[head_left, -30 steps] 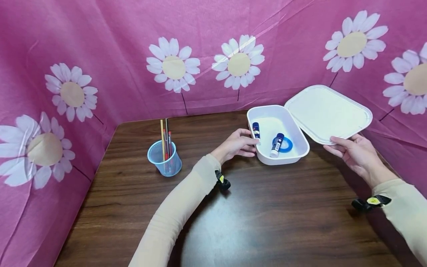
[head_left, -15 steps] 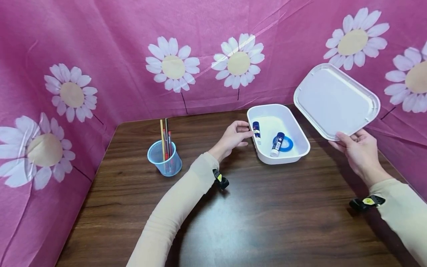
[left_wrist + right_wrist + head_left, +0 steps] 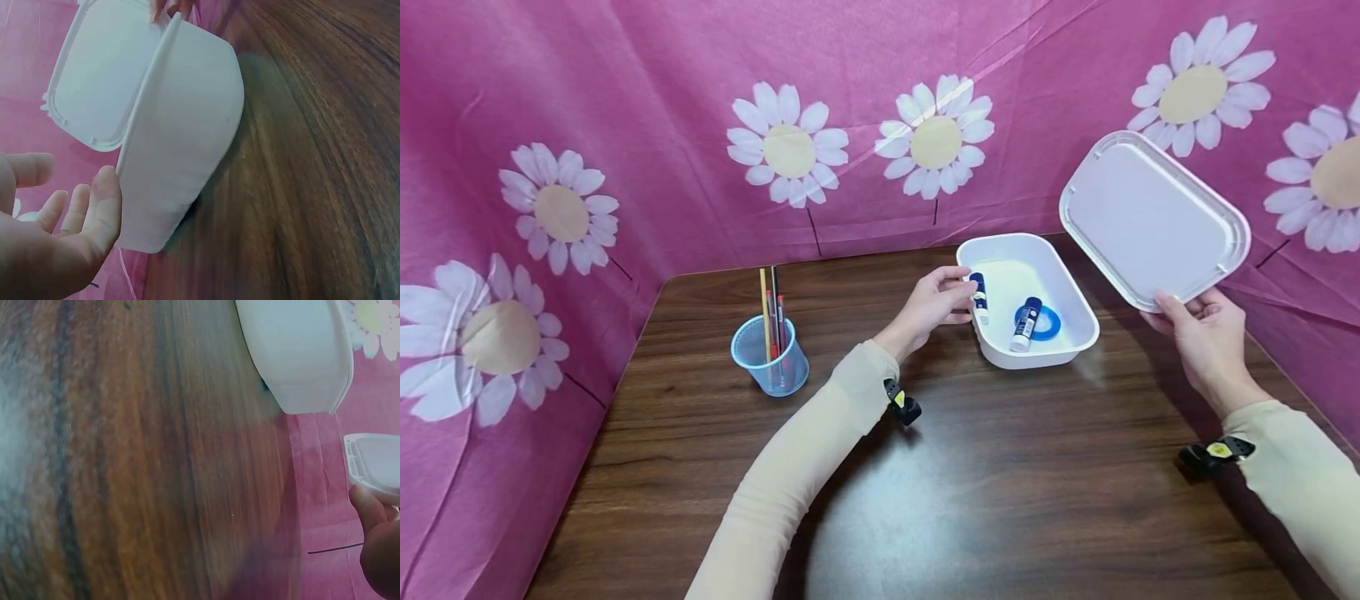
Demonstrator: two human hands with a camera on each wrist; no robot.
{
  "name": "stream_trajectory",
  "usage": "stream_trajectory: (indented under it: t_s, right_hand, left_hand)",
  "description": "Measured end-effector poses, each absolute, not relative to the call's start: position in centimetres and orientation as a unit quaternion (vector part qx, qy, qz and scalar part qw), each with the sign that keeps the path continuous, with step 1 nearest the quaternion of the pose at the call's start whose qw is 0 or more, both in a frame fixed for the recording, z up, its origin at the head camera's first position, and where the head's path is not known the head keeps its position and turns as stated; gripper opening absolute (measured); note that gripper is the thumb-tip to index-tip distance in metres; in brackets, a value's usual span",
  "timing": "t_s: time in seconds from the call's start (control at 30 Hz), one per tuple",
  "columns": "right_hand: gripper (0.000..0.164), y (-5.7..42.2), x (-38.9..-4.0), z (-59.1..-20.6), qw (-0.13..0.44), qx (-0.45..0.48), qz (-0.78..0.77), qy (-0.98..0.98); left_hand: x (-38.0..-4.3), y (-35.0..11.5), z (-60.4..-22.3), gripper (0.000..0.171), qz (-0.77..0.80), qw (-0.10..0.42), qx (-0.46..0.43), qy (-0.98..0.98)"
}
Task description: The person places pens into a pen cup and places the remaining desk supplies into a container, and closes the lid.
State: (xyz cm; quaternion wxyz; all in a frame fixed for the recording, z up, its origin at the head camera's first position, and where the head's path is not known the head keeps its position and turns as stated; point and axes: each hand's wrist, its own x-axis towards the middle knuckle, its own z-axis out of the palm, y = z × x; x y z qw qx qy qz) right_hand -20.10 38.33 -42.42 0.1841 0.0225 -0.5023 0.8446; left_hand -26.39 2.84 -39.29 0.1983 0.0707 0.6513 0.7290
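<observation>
A white plastic box (image 3: 1037, 359) stands without its lid at the back right of the table. Two dark blue and white glue sticks lie inside: one glue stick (image 3: 979, 300) along the left wall, the other glue stick (image 3: 1025, 327) partly over a blue tape roll (image 3: 1049, 323). My left hand (image 3: 927, 310) is at the box's left rim, its fingers loosely bent beside the wall (image 3: 181, 125) in the left wrist view. To the right, my right hand (image 3: 1212, 340) pinches the near corner of the white lid (image 3: 1153, 221), which is tilted up in the air.
A blue mesh pen cup (image 3: 771, 358) with several pens and pencils stands on the left of the brown wooden table (image 3: 970, 483). Pink cloth (image 3: 655, 125) printed with daisies hangs behind the table and at both sides.
The lid has been raised and tilted more upright in my right hand, its rimmed side now facing me. My left hand has shifted slightly along the box's left rim.
</observation>
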Motion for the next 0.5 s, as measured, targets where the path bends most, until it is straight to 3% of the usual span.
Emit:
stream_trajectory:
  t_s: [0.33,0.5]
  right_hand:
    - [0.026,37.9,-20.5,-42.5,0.221,0.015,0.804,-0.552]
    - [0.027,37.3,-20.7,-42.7,0.277,-0.015,0.640,-0.716]
  left_hand:
    - [-26.3,4.0,-37.8,0.054,0.754,0.253,0.080,0.600]
    - [-26.4,5.2,-37.2,0.057,0.763,0.274,0.082,0.579]
